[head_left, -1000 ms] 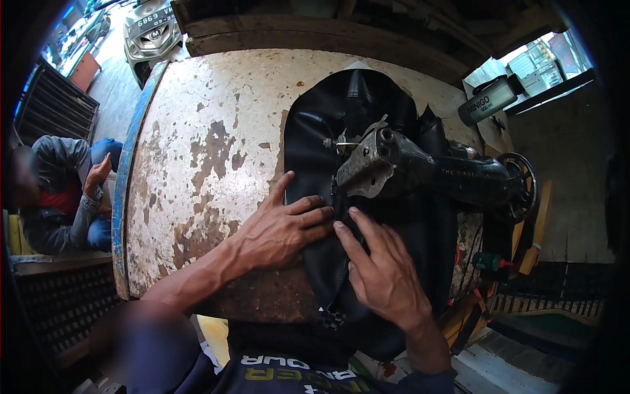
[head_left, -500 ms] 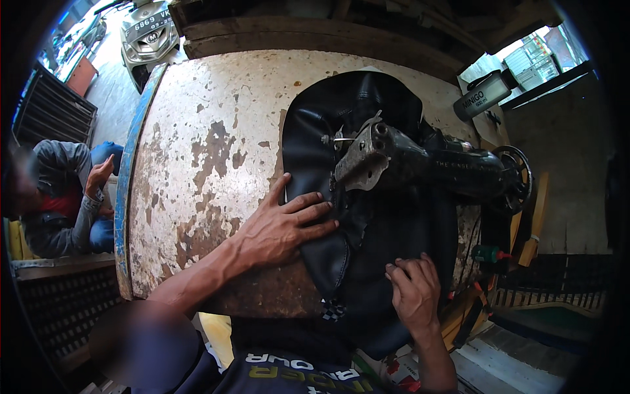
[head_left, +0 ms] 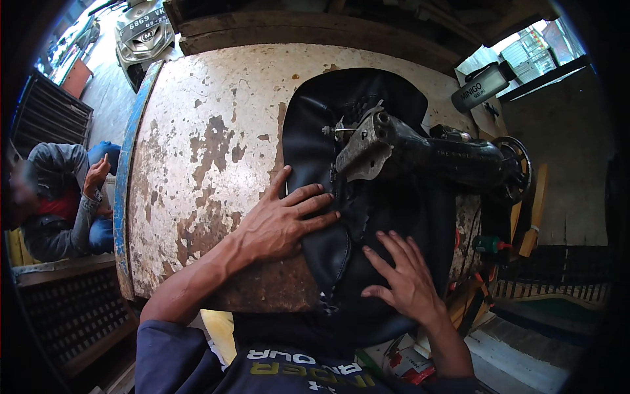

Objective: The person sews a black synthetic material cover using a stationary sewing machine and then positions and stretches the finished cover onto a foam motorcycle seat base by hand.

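Observation:
A large piece of black leather-like material (head_left: 308,141) with a stitched seam lies spread under a black sewing machine (head_left: 440,156). The machine's worn metal end plate (head_left: 364,154) stands over the material, hiding the needle area. My left hand (head_left: 285,220) rests on the material's left edge, fingers stretched out and thumb spread. On its near right part lies my right hand (head_left: 401,279), fingers apart and flat, the thumb out to the left. Neither hand grips anything. Toward me, the material hangs over the table's front edge.
The worn, peeling table (head_left: 190,197) has a blue left edge. A handwheel (head_left: 515,169) is at the machine's right end. A grey bottle (head_left: 482,88) stands at the back right; a green bottle (head_left: 489,244) lies nearer. Another person (head_left: 65,197) sits at the left, beyond the table.
My right hand has moved left and forward onto the material, and its curled fingers have spread out. My left hand has stayed nearly in place.

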A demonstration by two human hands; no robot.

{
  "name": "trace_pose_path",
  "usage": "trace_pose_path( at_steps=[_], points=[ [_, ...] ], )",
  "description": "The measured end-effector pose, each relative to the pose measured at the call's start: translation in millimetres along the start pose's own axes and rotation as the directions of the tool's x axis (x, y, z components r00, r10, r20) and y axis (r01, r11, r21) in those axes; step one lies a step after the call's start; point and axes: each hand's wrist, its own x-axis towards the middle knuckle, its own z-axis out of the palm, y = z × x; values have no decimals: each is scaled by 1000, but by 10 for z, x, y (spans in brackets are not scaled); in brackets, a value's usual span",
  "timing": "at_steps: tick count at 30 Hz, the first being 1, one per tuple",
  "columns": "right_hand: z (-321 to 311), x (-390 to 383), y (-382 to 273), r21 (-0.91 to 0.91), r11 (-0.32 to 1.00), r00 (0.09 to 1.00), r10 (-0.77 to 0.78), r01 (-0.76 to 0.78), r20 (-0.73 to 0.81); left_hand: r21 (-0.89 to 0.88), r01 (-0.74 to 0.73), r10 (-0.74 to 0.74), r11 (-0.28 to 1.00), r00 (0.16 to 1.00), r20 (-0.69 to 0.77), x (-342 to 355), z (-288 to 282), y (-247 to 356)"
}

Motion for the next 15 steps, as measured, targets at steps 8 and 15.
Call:
trace_pose_path(
  at_steps=[8,15],
  points=[
    [124,-282,53,130,991,999,33,-32,-9,33,-3,3,999,1000,19,27,-82,-15],
    [-250,-23,-245,326,924,976,216,-201,-11,47,-35,31,998,995,91,67,-141,33]
  ],
)
